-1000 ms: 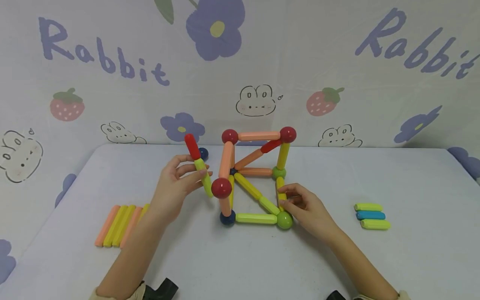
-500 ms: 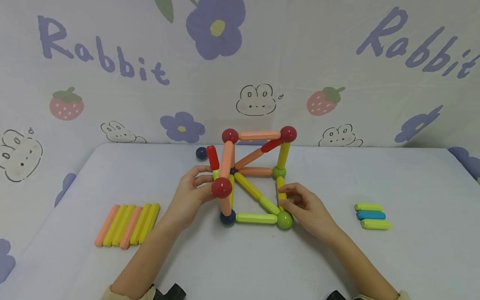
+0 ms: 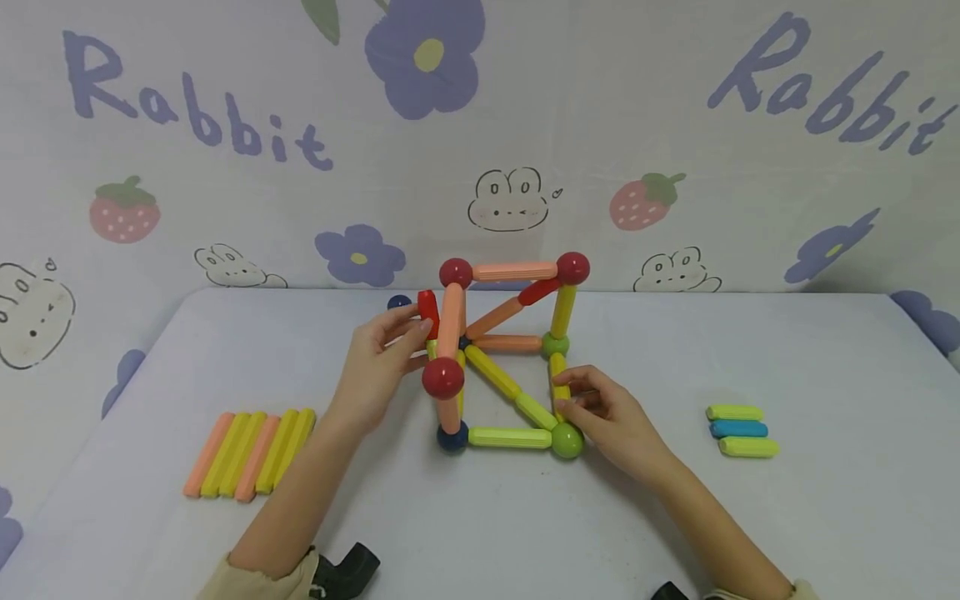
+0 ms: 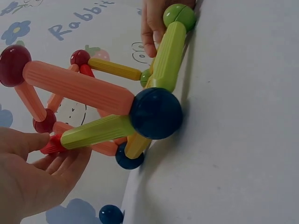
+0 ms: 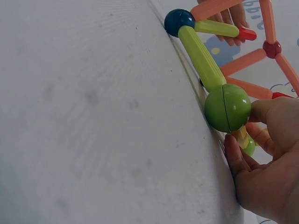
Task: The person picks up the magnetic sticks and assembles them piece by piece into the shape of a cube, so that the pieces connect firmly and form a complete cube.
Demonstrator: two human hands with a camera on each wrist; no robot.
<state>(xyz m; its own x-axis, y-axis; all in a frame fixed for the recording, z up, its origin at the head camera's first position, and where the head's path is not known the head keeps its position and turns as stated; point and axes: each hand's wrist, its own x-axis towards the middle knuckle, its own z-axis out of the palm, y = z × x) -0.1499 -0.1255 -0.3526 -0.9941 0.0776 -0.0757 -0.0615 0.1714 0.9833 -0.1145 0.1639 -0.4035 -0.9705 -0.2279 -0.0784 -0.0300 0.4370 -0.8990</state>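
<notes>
A cube-like frame of magnetic sticks and balls stands mid-table, with red balls (image 3: 456, 273) on top and a green stick (image 3: 510, 437) along its front base. On its left side, my left hand (image 3: 378, 358) pinches the red stick (image 4: 53, 143) that is joined end to end with a light-green stick (image 4: 98, 132). That green one's far end meets the navy ball (image 4: 156, 113) at the front left corner. My right hand (image 3: 611, 417) holds the yellow stick (image 3: 558, 375) of the right base between thumb and fingers, close behind the green ball (image 5: 228, 108).
Left of the frame, a row of orange and yellow sticks (image 3: 232, 454) lies partly behind the left forearm. Three short sticks (image 3: 738, 429), two green and one blue, lie at the right. A loose navy ball (image 3: 400, 301) sits behind my left hand. A printed cloth (image 3: 225, 200) hangs behind the table.
My left hand has carried the red-and-green stick pair rightward to the frame's left side, and its grip has moved up to the red piece. My right hand has stayed in place.
</notes>
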